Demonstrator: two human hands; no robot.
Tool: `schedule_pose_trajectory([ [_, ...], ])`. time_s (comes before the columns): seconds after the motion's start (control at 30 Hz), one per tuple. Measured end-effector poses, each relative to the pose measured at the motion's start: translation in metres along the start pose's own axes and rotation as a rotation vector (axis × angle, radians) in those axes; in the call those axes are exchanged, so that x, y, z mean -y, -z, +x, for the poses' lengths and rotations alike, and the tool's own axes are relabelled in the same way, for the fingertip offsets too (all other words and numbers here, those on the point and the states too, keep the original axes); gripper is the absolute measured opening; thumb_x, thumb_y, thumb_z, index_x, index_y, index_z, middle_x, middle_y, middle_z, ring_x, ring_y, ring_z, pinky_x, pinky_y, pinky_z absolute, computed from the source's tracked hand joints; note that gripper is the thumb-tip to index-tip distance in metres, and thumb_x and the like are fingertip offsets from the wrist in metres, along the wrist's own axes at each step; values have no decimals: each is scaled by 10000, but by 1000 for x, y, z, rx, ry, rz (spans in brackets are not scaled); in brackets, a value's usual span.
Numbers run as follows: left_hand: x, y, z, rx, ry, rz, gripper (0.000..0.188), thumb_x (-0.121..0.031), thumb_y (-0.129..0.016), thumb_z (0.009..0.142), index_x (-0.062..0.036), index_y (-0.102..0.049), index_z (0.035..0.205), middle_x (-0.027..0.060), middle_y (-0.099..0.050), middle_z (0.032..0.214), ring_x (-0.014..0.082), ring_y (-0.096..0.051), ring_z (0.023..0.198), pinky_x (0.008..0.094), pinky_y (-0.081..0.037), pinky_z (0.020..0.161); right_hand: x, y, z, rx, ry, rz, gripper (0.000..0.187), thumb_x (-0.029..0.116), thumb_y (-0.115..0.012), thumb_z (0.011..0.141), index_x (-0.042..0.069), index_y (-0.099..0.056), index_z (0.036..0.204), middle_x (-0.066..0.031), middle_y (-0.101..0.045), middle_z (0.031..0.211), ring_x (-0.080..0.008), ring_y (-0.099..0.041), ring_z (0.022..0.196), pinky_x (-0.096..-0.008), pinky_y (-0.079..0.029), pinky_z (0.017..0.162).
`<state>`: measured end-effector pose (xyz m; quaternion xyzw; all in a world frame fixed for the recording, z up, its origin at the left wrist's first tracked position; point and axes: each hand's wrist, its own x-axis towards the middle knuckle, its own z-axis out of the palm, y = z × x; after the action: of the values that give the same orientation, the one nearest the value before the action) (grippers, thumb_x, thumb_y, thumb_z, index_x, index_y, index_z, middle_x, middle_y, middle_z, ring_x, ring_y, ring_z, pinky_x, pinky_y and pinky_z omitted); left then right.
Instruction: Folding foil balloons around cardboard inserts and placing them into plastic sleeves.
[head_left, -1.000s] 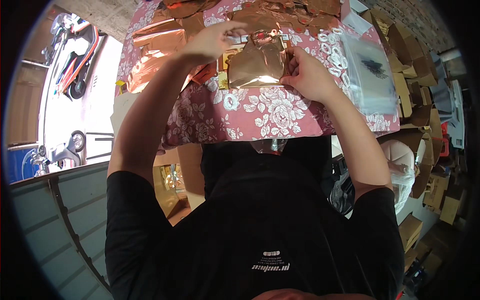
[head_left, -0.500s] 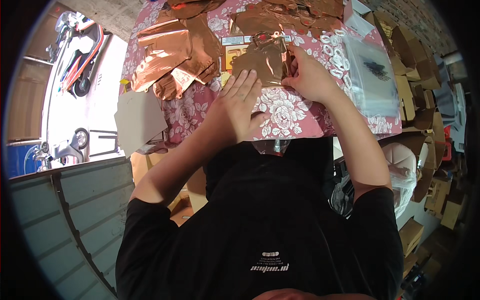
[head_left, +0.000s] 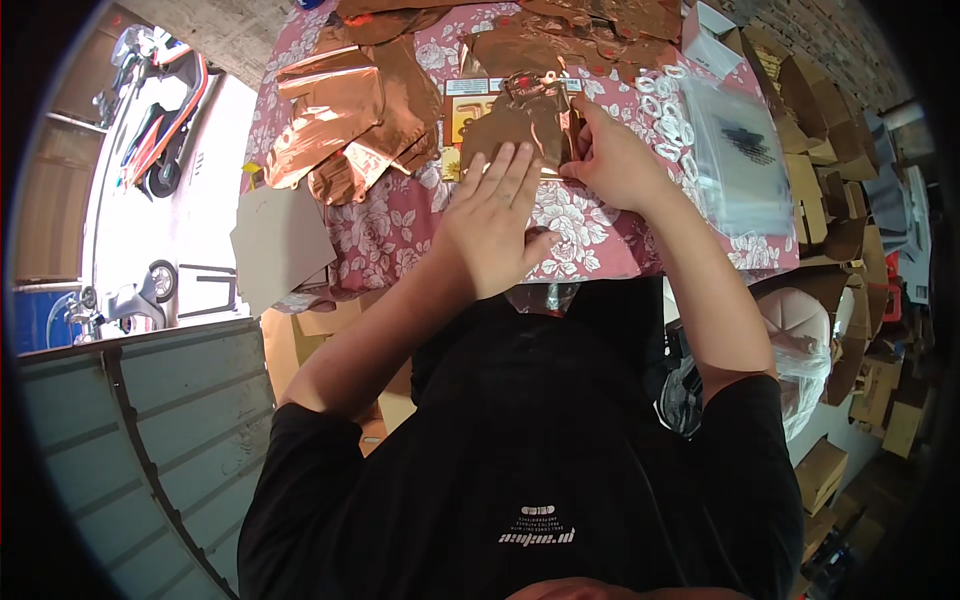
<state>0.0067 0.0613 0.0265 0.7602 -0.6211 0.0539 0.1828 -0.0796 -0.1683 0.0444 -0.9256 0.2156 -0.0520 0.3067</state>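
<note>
The table (head_left: pixel 385 245) wore a pink cloth with white flowers, and to its left harsh light bleached the pale ground (head_left: pixel 205 245) around an orange-and-black motorbike (head_left: pixel 160 130) and a grey scooter (head_left: pixel 128 305). Off the table's near left corner ran a grey ribbed panel (head_left: pixel 140 455). Open cardboard boxes (head_left: pixel 838 112) crowded its right side, a brick wall (head_left: pixel 800 42) rose past its far right corner, and a plastic-wrapped pale seat (head_left: pixel 795 325) stood by its near right corner.

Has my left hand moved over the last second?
Yes. Against the large white rose printed on the tablecloth, the left hand has come toward the body and rightward, now at the near edge of the copper foil.
</note>
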Motion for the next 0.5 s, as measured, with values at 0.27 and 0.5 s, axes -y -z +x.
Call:
schedule_pose_trajectory([
  [0.27,2,-7,1,31,3,19,845,-513,-659,1009,69,-481,1596,266,-438,1700,387,-378,1615,535,-224,1348,-29,28,73,-395,419,-219,546,24,-762,850,-9,-647,1382,-213,-766,1183,-397,-743,1102,-460,-585,958],
  [0.5,2,-5,0,20,3,29,847,-512,-656,1011,75,-479,1595,275,-447,1690,394,-382,1613,540,-231,1345,-17,40,110,53,289,-265,627,56,-861,750,17,-660,1342,-191,-761,1213,-390,-708,1194,-454,-567,1027],
])
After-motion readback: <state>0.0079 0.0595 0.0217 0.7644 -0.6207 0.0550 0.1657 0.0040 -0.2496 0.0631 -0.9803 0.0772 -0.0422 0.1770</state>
